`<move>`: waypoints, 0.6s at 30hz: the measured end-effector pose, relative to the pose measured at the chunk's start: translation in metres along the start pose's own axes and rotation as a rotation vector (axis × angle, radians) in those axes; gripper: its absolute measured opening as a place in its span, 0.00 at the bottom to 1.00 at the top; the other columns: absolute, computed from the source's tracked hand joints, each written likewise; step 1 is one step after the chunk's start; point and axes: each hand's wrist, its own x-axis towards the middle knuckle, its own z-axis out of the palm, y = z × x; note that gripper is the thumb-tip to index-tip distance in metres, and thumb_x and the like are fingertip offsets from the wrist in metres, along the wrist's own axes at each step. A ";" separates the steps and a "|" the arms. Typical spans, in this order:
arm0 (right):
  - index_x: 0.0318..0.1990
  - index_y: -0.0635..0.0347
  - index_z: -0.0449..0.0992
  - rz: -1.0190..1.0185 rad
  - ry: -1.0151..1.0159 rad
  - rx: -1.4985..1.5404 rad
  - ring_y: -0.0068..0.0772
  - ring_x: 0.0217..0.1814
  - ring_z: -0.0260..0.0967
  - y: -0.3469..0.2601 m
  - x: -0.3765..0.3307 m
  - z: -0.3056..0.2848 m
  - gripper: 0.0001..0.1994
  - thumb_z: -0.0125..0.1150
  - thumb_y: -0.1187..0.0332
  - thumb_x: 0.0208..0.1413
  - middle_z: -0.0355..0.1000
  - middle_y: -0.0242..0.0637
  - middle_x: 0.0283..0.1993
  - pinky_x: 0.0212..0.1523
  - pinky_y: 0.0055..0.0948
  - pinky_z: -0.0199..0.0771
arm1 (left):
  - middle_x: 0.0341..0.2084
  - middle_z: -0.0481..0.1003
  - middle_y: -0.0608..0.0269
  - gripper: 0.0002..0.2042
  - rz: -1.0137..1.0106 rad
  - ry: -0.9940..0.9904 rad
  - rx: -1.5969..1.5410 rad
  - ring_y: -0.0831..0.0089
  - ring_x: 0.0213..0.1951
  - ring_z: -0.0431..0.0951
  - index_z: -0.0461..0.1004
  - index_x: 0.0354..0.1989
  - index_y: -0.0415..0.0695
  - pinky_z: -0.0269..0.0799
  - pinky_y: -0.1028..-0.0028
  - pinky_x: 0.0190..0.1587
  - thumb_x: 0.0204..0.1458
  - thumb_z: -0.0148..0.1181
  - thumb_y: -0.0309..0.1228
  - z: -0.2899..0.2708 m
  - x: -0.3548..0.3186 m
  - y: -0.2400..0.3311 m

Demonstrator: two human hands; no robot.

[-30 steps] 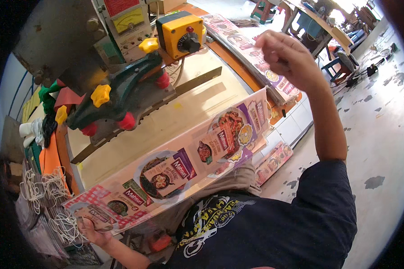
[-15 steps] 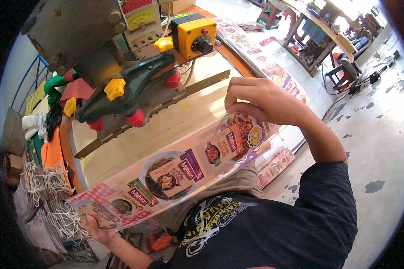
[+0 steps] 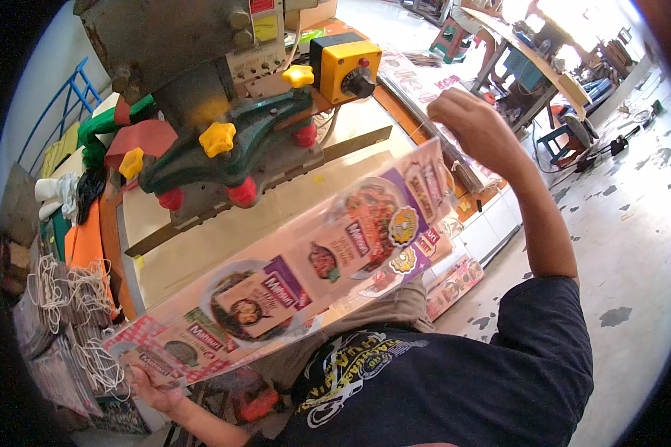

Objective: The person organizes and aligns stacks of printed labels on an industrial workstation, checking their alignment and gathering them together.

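A long printed plastic strip with pictures of food slants across the front of the machine. Its lower left corner is pinched in my left hand, thumb on top. My right hand is raised just past the strip's upper right end, with the fingers curled together. A fine line shows at its fingertips, too faint to name. More printed sheets lie beneath the strip's right end. Behind the strip stands a press with a dark green bracket, yellow knobs and a long metal bar over a pale bed.
A yellow control box with a black dial sits on the machine. Bundles with white cords are stacked at the left. More printed strips lie low on the right. A workbench and a stool stand farther back.
My right hand has moved up and right, off the strip's edge. The strip's right end has risen and tilted more. My left hand keeps its corner. The view has shifted slightly.
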 end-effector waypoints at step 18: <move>0.40 0.64 0.76 0.771 0.282 0.029 0.24 0.31 0.70 0.185 -0.139 -0.025 0.10 0.57 0.66 0.62 0.73 0.40 0.27 0.36 0.29 0.70 | 0.61 0.68 0.56 0.30 0.041 0.297 0.017 0.63 0.61 0.69 0.63 0.67 0.38 0.67 0.59 0.61 0.62 0.58 0.44 -0.045 0.021 0.040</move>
